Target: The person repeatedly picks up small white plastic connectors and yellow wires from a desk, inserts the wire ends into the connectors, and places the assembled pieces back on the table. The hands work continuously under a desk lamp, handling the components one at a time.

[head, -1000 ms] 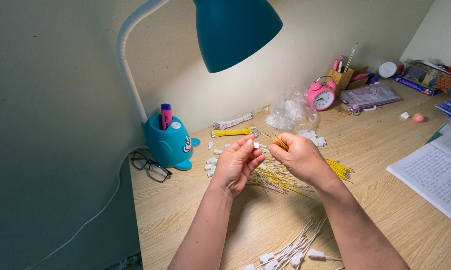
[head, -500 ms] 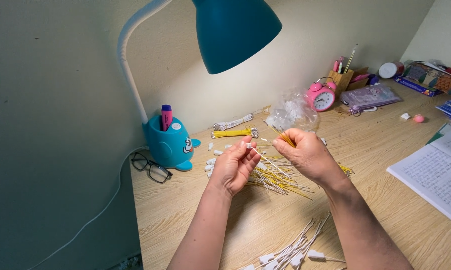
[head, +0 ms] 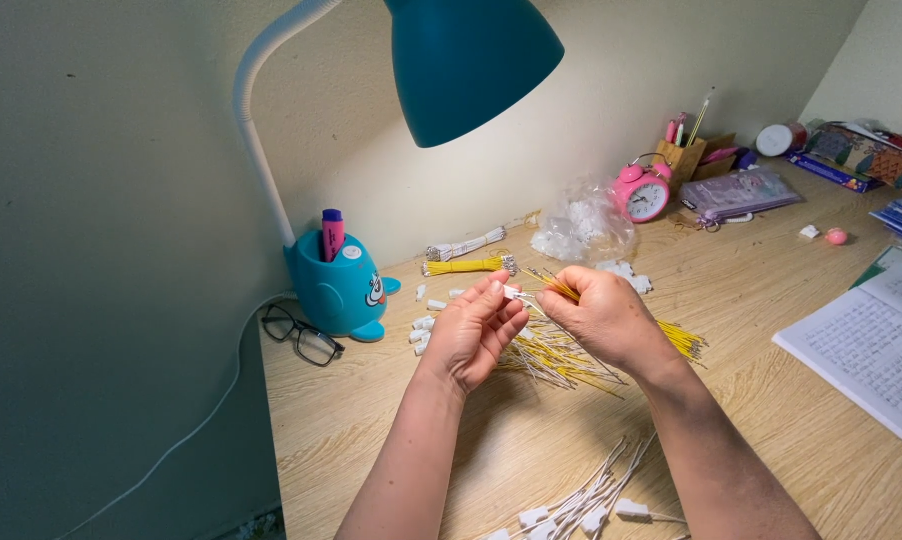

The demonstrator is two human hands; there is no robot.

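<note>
The left hand (head: 471, 335) is curled, thumb and forefinger pinched on a small white plug (head: 512, 293), held above a wooden desk (head: 771, 400). The right hand (head: 601, 315), loosely closed, grips thin yellow wires (head: 561, 289) just beside the plug.

The step in hand looks like feeding a wire end into the plug; the next move would call for fine alignment of tip and socket and a gentle push.

The plug's long axis lies roughly level, pointing right toward the wires, which slant up and away from the right hand.

Below the hands lies a loose pile of yellow wires (head: 561, 360); finished white plugs with leads (head: 581, 500) sit nearer the body.
</note>
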